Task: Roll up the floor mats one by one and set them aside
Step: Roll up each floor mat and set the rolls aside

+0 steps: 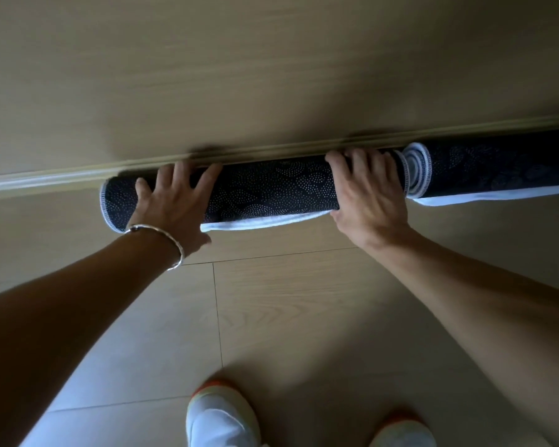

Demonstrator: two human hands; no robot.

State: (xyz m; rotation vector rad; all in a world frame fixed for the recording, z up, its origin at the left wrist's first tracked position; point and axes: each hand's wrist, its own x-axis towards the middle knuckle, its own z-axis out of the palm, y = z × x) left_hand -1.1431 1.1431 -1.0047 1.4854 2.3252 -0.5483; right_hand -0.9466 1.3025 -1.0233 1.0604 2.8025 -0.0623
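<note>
The left hand (171, 195) lies flat on top of a rolled mat (271, 191), fingers spread wide, pressing near the roll's left end. A bracelet (162, 240) circles that wrist. The right hand (368, 188) is curled over the same roll near its right end, fingers hooked over the far side and thumb under the near side, clamped on it. The 2 hands are well apart along the roll.

The mat is dark with a pale dotted pattern and a white stitched edge. It lies on the floor (304, 317), touching the skirting board (62, 175) at the foot of the wall. Its white loose edge shows along the near underside.

Just to the right, end to end with it, a second roll (497, 169) lies along the same skirting.

2 shoes (220, 414) show at the bottom.

The step in hand looks like setting this roll aside against the wall. Next, the hands likely need to let go gently so the roll stays shut, then turn to any mat that remains.
</note>
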